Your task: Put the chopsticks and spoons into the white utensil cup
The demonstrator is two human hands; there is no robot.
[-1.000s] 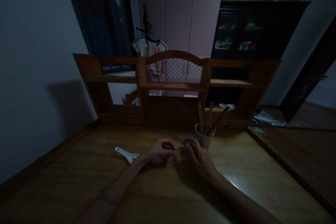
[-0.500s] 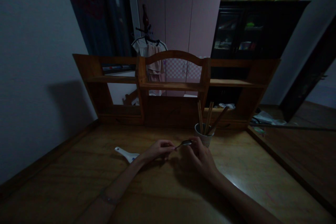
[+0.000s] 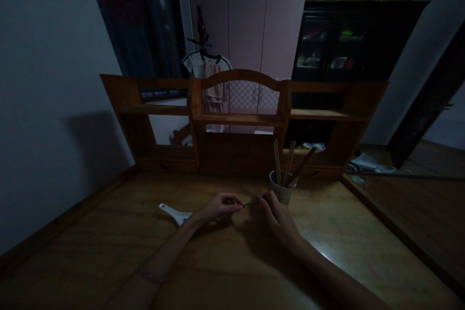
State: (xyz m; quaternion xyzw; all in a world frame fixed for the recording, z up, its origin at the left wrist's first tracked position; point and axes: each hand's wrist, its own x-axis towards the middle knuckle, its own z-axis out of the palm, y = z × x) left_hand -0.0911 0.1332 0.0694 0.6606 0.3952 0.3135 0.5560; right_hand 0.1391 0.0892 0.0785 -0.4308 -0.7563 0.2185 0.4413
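Observation:
Over the middle of the wooden desk (image 3: 225, 261), a small metal spoon (image 3: 251, 202) is stretched between my two hands. My left hand (image 3: 221, 207) pinches the tip of its handle between thumb and fingers. At the other end, my right hand (image 3: 279, 215) has its fingers closed on the bowl, which they mostly cover. A white ceramic soup spoon (image 3: 174, 213) lies on the desk left of my left hand, its bowl partly hidden by my forearm. Just behind my right hand stands a light-coloured cup (image 3: 281, 191) with several chopsticks (image 3: 289, 162) upright in it.
A wooden shelf unit (image 3: 240, 118) runs along the desk's back edge. The wall (image 3: 54, 106) borders the desk on the left, and a raised rim (image 3: 392, 227) edges it on the right. Beyond are a pink wardrobe (image 3: 247, 34) and a dark cabinet (image 3: 363, 43).
My right hand's fingers have closed over the spoon's bowl, which showed more plainly before. The left hand has hardly moved. The soup spoon and the cup stay put.

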